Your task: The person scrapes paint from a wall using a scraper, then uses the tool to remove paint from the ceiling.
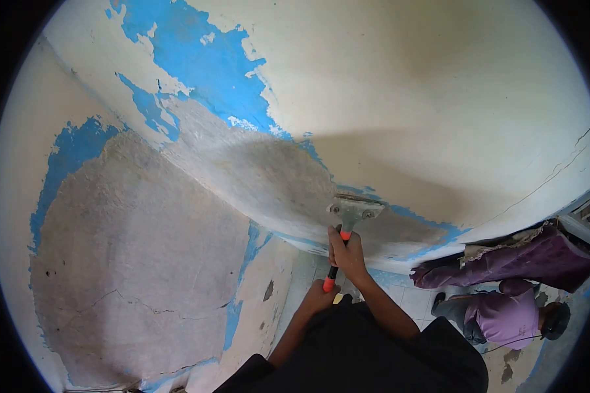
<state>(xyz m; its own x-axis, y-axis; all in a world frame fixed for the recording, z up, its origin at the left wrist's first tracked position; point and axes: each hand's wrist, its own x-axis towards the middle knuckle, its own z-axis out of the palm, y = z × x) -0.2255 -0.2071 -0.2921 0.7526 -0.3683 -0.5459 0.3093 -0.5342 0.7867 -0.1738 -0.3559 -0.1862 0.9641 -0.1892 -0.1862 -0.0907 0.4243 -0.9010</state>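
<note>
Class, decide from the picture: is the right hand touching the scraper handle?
Touching. The head view shows the right hand closed around the scraper handle, fingers curled over it.

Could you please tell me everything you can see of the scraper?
The scraper has a wide, flat, greyish head that looks like metal, with two round fastenings, and a slim handle in black and orange-red. It points away from the person, its broad edge at the wall, by the border of a bare grey patch and blue paint; firm contact is hard to confirm. The right hand grips the handle near the head, the left hand its lower end.
</note>
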